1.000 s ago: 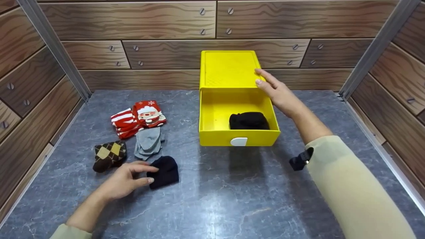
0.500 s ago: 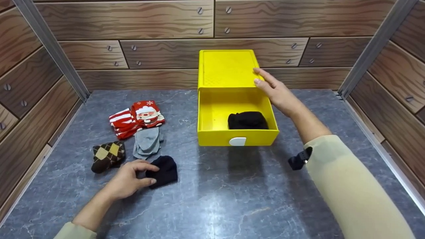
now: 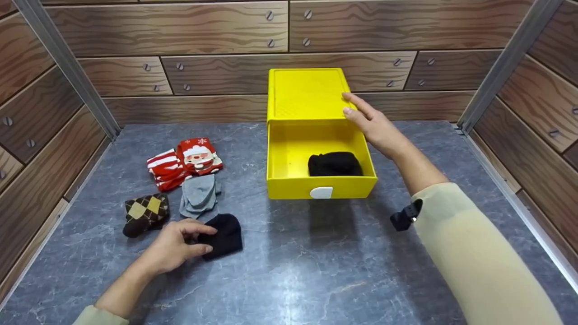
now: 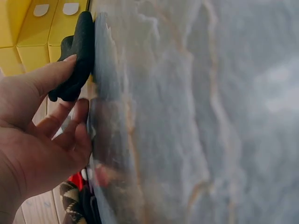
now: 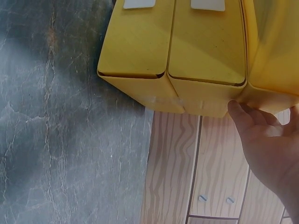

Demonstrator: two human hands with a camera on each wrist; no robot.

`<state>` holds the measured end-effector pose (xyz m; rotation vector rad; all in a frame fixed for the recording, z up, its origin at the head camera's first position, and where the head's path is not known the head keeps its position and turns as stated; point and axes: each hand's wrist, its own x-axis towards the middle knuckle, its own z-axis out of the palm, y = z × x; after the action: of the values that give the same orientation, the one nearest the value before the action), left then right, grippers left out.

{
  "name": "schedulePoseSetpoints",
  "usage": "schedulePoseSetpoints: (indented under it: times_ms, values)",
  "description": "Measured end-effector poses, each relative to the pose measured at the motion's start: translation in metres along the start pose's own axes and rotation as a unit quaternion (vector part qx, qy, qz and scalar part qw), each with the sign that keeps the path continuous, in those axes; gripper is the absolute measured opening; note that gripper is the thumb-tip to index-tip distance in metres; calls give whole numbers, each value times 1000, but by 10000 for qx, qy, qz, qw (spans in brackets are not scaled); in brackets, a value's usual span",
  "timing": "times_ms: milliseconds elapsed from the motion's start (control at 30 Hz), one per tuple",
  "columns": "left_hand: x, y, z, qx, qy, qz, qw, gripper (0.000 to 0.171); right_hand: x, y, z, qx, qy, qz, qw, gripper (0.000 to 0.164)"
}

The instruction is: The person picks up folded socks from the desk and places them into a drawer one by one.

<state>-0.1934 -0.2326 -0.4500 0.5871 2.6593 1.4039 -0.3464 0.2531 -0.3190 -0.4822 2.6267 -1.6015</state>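
Note:
My left hand (image 3: 174,246) pinches the left side of a folded black sock (image 3: 228,237) on the grey surface. In the left wrist view the thumb presses on this dark sock (image 4: 80,51), and part of the fingers is hidden behind it. My right hand (image 3: 377,126) rests its extended fingers on the top right edge of a yellow drawer unit (image 3: 309,92). Its top drawer (image 3: 321,186) is pulled out and holds another black sock bundle (image 3: 336,164). Seen from the right wrist, the right hand (image 5: 271,144) lies along the unit's side.
Left of the drawer lie folded grey socks (image 3: 198,194), red striped Santa socks (image 3: 198,155) and brown argyle socks (image 3: 146,212). Two lower drawers (image 5: 205,46) of the unit are closed. Wood-patterned walls (image 3: 216,27) stand at the back and both sides.
The left thumb and fingers have slid slightly further over the black sock. The right hand stays on the unit's edge, and the head view has shifted a little.

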Motion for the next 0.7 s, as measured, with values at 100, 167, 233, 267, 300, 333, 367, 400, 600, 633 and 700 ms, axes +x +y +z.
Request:
schedulePoseSetpoints:
  times_ms: [100,167,233,267,300,333,367,400,600,633,700]
  values:
    - [1,8,-1,-19,-15,99,9999,33,0,0,0,-37,0,-1,10000,69]
    - [2,16,-4,24,-15,89,10000,33,0,0,0,-44,5,16,10000,69]
    - [3,25,-7,84,-7,72,9999,33,-1,-1,0,-35,-12,39,10000,69]
    - [4,31,-10,110,2,59,9999,33,-1,-1,0,-23,-16,45,10000,69]
    - [5,37,-13,129,21,34,9999,34,-1,-1,0,-11,-22,53,10000,69]
    - [6,43,-16,156,47,26,9999,34,-1,-1,0,6,-29,53,10000,69]
    - [7,49,-19,184,71,53,9998,34,-1,-1,0,13,-35,49,10000,69]
    - [9,55,-23,216,101,88,9997,34,-1,-1,0,14,-34,45,10000,69]
    - [17,93,-49,441,393,532,9968,34,-1,-1,0,15,-49,48,10000,69]
    - [19,99,-53,476,454,609,9960,34,-1,-1,0,7,-53,52,10000,69]
    - [23,112,-61,549,576,748,9940,34,-1,-2,-1,-16,-48,52,10000,68]
